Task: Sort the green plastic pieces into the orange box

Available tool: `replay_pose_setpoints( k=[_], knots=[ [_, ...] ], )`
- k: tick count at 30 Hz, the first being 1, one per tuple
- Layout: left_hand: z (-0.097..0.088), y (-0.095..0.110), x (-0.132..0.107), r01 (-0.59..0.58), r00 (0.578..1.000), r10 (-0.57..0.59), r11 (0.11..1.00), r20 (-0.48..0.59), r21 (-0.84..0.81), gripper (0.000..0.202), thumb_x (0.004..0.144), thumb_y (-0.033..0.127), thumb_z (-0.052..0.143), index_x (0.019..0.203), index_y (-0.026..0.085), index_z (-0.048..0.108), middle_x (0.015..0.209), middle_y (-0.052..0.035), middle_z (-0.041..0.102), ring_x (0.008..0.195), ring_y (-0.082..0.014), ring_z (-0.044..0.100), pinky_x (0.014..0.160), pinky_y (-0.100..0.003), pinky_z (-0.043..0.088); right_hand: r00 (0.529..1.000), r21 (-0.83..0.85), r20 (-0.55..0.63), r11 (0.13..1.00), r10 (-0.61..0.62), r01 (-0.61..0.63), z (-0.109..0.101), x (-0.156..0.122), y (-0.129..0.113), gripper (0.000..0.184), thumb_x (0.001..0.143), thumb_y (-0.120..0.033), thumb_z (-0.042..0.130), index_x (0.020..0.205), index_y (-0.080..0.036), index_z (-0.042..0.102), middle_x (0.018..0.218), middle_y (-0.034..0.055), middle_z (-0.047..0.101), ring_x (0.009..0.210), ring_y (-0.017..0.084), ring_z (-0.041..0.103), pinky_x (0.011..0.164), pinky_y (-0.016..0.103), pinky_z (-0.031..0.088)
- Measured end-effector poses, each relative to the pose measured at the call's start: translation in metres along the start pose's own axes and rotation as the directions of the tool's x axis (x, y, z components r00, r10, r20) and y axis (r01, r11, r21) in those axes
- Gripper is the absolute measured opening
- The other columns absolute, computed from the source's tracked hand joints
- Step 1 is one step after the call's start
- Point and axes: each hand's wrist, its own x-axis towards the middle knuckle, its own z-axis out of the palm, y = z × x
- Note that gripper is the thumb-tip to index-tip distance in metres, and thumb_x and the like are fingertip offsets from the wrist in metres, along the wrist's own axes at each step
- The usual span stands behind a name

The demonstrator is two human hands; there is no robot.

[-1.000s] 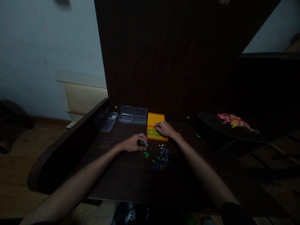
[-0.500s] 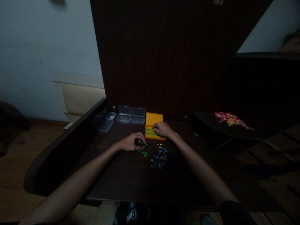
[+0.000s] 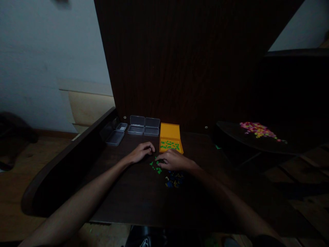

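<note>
An open orange box with small green pieces in its tray stands at the back of a dark wooden table. In front of it lie loose green pieces and a mixed pile of blue and yellow pieces. My right hand rests over the green pieces, fingers curled down, fingertips touching them. My left hand lies just left of the box with its fingers bent together; what it holds, if anything, is hidden.
Several clear plastic boxes stand open at the back left. A dark upright panel rises behind the table. A round dark side table at the right carries a heap of pink and yellow pieces.
My right hand left the orange box and came down to the loose green pieces. My left hand shifted up and left, away from them.
</note>
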Motion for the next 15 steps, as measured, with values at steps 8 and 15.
replay_pose_setpoints(
  k=[8,15],
  knots=[
    [-0.0036,0.0045,-0.0049,0.016,1.0,-0.016,0.999,-0.009,0.051,0.022,0.076,0.025,0.047,0.086,0.015,0.064,0.084,-0.0033,0.062,0.083,-0.0187,0.055,0.081,-0.031,0.043,1.0,-0.068,0.019,0.997,-0.019,0.02,0.0053,0.0079,0.0066,0.021,0.091,-0.028,0.058,0.105,-0.023,0.073,0.079,0.0034,0.071,0.07,0.015,0.062,0.062,0.024,0.034],
    [-0.0067,0.006,-0.0055,0.045,0.999,-0.045,0.995,0.001,0.09,0.026,0.079,0.03,0.046,0.089,0.016,0.065,0.086,-0.0036,0.064,0.081,-0.0187,0.056,0.081,-0.031,0.044,1.0,-0.062,-0.022,0.998,0.006,-0.008,0.0085,0.0058,0.0067,0.021,0.092,-0.031,0.058,0.104,-0.023,0.073,0.087,0.0061,0.074,0.078,0.017,0.064,0.065,0.025,0.036]
  ],
)
